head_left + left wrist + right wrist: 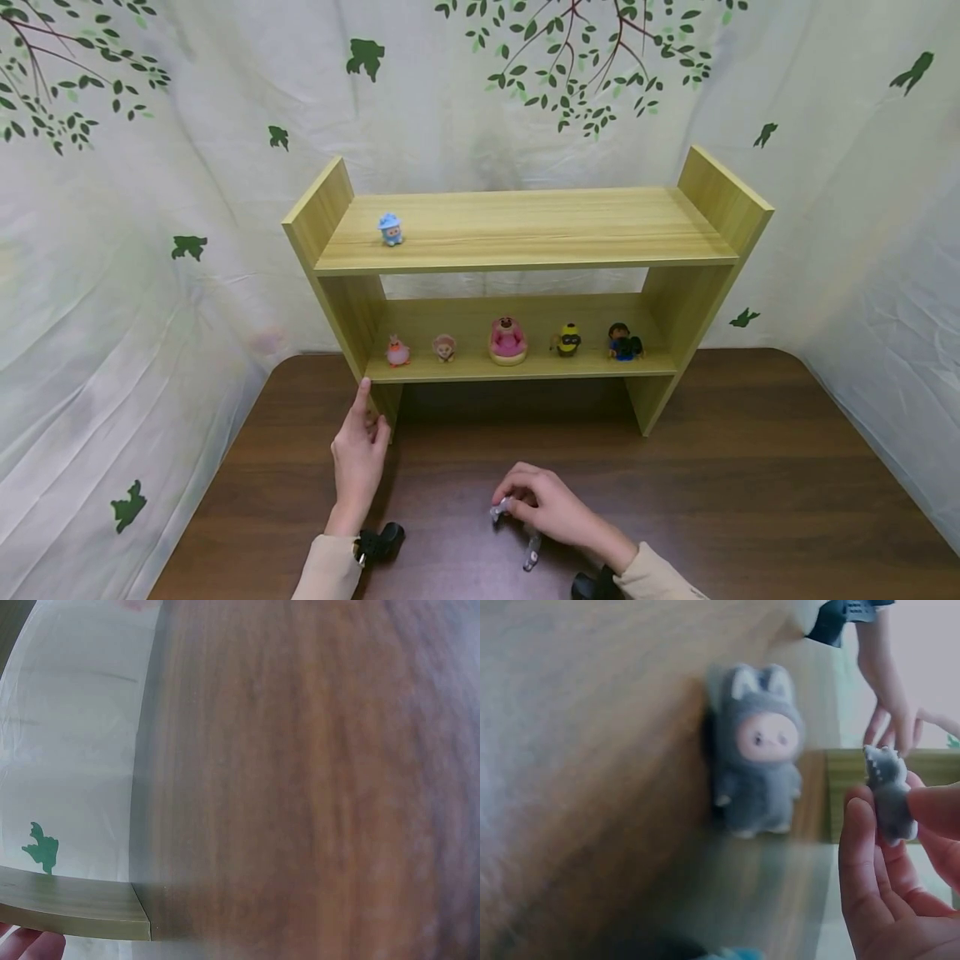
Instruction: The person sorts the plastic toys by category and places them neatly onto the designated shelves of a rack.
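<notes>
Across the light yellow wooden two-tier shelf [525,225], the work looks well along, judging by six small figures that stand on it. On the top board, toward its left end, is a light blue figure in a hat [391,229]. Along the lower board, from left to right, stand a pink bird-like figure [397,352], a small pale pink round-headed figure [444,347], a pink bear seated on a yellowish base [507,342], a yellow-and-black figure [567,340] and a dark-haired figure in blue [622,342].

Two figures are off the shelf, and these seem to be what is left: a small grey figure with pale spikes [891,795], raised in the right hand, and a grey long-eared figure with a pinkish face [759,795], lying face up on the dark brown wooden desk [712,483].

The right hand [543,504] pinches the spiked figure between thumb and fingers. The left hand [358,462] is empty of figures; its index finger is straight and touches the shelf's left front edge, the thumb spread apart from it. The two hands are well apart.
</notes>
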### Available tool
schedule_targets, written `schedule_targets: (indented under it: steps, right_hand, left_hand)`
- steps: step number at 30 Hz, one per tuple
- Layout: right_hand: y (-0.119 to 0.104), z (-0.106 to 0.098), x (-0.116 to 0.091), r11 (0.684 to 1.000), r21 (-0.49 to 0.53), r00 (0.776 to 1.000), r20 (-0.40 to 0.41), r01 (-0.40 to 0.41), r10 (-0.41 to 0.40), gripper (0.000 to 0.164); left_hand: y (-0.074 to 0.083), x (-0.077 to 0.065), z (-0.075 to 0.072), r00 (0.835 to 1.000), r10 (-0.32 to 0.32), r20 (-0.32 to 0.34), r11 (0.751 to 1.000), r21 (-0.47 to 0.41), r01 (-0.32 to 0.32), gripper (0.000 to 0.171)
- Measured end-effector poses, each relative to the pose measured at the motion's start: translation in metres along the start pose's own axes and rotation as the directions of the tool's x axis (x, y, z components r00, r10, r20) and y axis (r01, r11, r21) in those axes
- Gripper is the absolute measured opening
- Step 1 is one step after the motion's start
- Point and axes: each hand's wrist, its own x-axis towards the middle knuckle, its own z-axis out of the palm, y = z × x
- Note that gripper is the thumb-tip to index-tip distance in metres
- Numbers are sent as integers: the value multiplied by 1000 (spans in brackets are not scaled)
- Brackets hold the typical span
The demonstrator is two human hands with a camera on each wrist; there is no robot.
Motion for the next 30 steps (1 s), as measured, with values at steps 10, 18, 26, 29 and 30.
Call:
schedule_targets:
  steps: [10,18,26,29,30]
  right_hand:
    - [-17,-12,0,999,15,997,-71,31,-30,10]
    - [-16,-21,2,994,106,993,-122,13,0,13]
    - [-25,-33,5,988,150,987,-158,47,-23,14]
    - [-28,-36,6,985,151,983,-175,82,-55,15]
    - [-29,-37,7,984,149,981,-183,96,-68,15]
  left_hand:
    - [-1,-1,1,1000,13,-7,1000,0,-13,82]
    - [-2,0,1,1000,9,-7,1000,4,-9,83]
    - [-2,0,1,1000,3,-10,1000,2,-3,85]
    - [-2,0,1,1000,10,-14,1000,0,-10,85]
    - [-2,0,1,1000,13,-16,1000,-1,-13,85]
